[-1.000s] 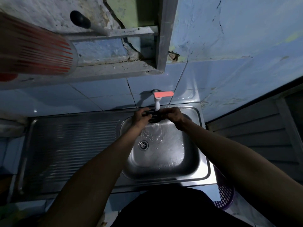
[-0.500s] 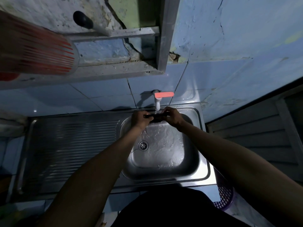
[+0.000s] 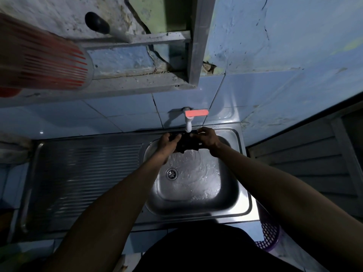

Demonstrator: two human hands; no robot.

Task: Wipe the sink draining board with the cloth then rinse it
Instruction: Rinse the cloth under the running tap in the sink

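Cloth [image 3: 186, 144] now lower between fingers [image 3: 175, 137]

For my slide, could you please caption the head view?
Both hands, left hand and right hand, hold a dark cloth under the white wall tap.

Dim, wide-angle warped view; glare on wet basin [image 3: 196, 181].

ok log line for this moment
step: rinse | left hand: grips cloth | right hand: grips cloth | where: under tap, over basin
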